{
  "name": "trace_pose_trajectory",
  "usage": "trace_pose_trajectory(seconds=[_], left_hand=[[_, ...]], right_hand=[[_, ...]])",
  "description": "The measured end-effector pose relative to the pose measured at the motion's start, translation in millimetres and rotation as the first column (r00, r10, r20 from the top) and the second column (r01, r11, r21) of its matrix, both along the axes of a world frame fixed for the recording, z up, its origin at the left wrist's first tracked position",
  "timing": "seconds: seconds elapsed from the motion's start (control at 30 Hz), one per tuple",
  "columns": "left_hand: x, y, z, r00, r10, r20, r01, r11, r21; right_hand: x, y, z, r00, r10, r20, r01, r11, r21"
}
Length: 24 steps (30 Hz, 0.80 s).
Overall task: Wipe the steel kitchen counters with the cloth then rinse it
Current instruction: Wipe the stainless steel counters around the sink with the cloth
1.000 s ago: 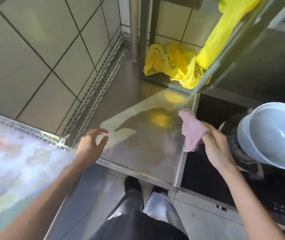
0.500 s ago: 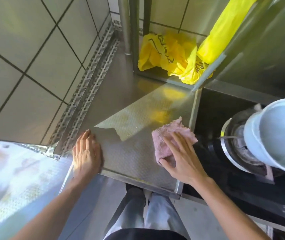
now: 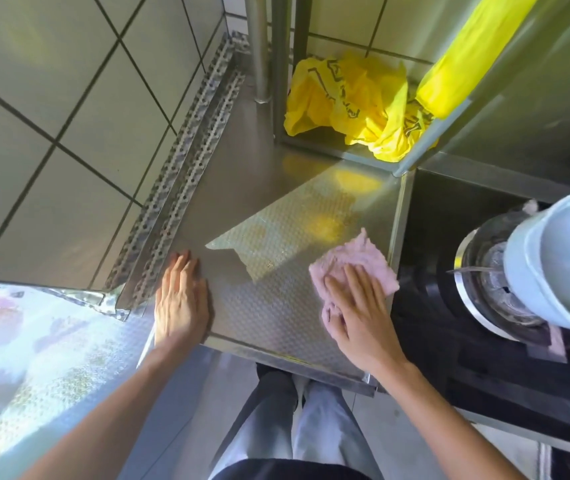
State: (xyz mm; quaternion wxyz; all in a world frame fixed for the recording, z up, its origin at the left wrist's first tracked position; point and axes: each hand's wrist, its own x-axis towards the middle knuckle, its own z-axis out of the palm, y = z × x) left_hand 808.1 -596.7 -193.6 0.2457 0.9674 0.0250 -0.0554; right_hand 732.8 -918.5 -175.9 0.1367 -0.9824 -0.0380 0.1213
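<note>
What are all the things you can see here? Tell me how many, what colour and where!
cloth: one, pink, flat on the steel counter near its right edge
steel counter: one, silver, centre
plastic bag: one, yellow, crumpled on the low shelf behind the counter
pot: one, white, on the burner at right
burner: one, silver ring, in the black stove
wall tiles: many, pale, left
left hand: flat on the counter
right hand: pressing flat on the cloth

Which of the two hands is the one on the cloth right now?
The right hand: it presses flat on the pink cloth near the counter's right edge. The left hand lies flat on bare steel at the left edge, touching no cloth.
</note>
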Motion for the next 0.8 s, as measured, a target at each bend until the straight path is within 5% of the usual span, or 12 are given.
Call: trace_pose_trajectory(seconds=[0.13, 0.33, 0.5, 0.67, 0.8], left_hand=[[-1.5, 0.8, -1.0, 1.000, 0.008, 0.025, -0.008, 1.000, 0.013], [-2.7, 0.8, -6.1, 0.997, 0.009, 0.070, -0.012, 0.999, 0.042], [-2.5, 2.1, -6.7, 0.999, 0.009, 0.050, -0.012, 0.999, 0.052], [-2.1, 1.2, -5.1, 0.999, 0.028, 0.017, -0.028, 0.998, 0.048], [-2.1, 1.7, -4.6, 1.000, 0.022, 0.019, -0.023, 0.998, 0.051]], right_hand=[[-37.4, -13.2, 2.3, 1.000, -0.003, 0.005, 0.003, 0.997, -0.075], [11.6, 31.0, 0.2, 0.967, -0.255, -0.019, 0.253, 0.965, -0.067], [5.5, 94.1, -24.0, 0.999, -0.053, -0.003, 0.053, 0.998, -0.034], [-42.5, 36.5, -27.5, 0.988, 0.150, 0.030, -0.148, 0.987, -0.058], [-26.3, -2.2, -15.2, 1.000, -0.021, 0.009, 0.022, 0.991, -0.130]])
